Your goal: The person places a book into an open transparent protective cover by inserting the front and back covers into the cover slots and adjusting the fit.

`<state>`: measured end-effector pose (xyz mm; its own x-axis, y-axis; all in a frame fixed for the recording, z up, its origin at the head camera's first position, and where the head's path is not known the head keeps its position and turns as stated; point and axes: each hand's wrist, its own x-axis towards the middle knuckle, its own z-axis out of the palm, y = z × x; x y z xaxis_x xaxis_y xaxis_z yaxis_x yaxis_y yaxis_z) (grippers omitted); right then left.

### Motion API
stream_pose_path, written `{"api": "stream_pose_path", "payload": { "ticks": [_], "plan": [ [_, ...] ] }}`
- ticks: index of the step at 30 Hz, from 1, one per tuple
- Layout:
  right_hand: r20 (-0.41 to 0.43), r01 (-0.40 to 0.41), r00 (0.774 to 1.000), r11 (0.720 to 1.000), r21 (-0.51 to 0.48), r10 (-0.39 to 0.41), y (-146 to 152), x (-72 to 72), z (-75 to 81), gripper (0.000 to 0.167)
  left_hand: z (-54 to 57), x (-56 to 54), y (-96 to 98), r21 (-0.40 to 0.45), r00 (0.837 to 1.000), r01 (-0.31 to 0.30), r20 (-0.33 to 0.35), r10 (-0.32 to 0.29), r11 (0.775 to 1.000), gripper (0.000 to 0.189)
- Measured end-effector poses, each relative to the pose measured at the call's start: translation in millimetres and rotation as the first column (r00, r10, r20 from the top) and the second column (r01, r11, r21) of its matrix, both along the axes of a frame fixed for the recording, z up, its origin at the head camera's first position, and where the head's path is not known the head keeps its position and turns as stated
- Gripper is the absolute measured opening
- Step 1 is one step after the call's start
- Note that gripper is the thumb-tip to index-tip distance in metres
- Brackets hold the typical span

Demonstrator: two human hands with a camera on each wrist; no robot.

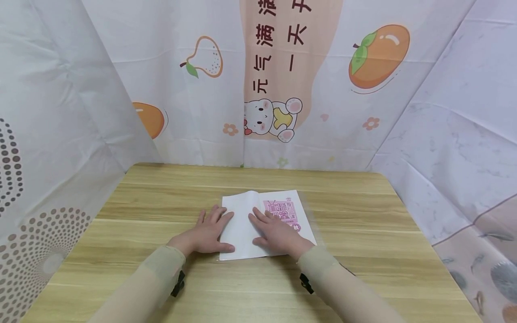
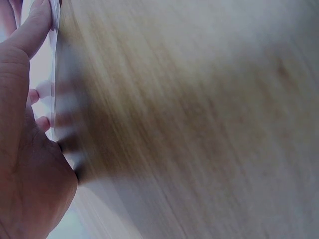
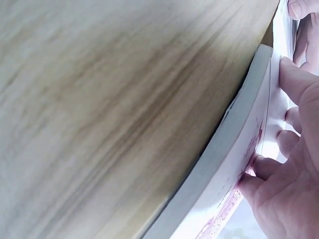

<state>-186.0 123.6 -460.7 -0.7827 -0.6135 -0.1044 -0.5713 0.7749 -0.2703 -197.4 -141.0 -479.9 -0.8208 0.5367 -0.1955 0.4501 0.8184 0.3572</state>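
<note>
A white book (image 1: 306,226) with pink print lies flat on the wooden table. Over its left part lies a plain white sheet or flap (image 1: 240,211), slightly raised at its top edge. Thin see-through film (image 1: 312,214) shows along the right side. My left hand (image 1: 207,232) rests with spread fingers at the sheet's left edge, its thumb on the lower corner. With fingers extended, my right hand (image 1: 276,233) presses on the sheet and printed cover and hides some of the print. In the right wrist view, the book's thick page edge (image 3: 219,149) faces the camera.
The wooden table (image 1: 161,193) extends around the book on all sides. Behind it hangs a white curtain (image 1: 173,98) printed with fruit and a cartoon figure. Patterned cloths hang at the left (image 1: 48,134) and right (image 1: 456,157).
</note>
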Motion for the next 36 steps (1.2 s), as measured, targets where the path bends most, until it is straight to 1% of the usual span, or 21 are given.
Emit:
{"api": "stream_pose_path", "payload": {
  "ticks": [8,14,21,29,36],
  "plan": [
    [-0.024,-0.002,1.000,0.999,0.050,0.003,-1.8,-1.4,-1.8,0.070,2.8,0.9,0.2,0.001,1.000,-0.005,0.010,0.005,1.000,0.103],
    [-0.042,0.013,0.999,0.994,0.106,-0.008,-5.3,1.5,-1.8,0.069,3.9,0.9,0.2,-0.004,1.000,-0.005,0.008,0.005,1.000,0.102],
    [-0.028,0.021,0.999,0.986,0.165,-0.017,-8.2,4.7,-3.1,0.065,3.9,0.9,0.8,-0.010,1.000,-0.008,0.015,0.009,1.000,0.101],
    [-0.018,0.030,0.999,0.984,0.173,-0.028,-9.6,6.6,-1.5,0.065,3.5,0.8,1.3,-0.008,1.000,-0.017,0.025,0.017,1.000,0.101],
    [-0.010,0.032,0.999,0.983,0.182,-0.030,-8.9,6.0,-1.7,0.066,6.4,0.8,2.1,-0.015,0.999,-0.014,0.029,0.014,1.000,0.101]
  ]
}}
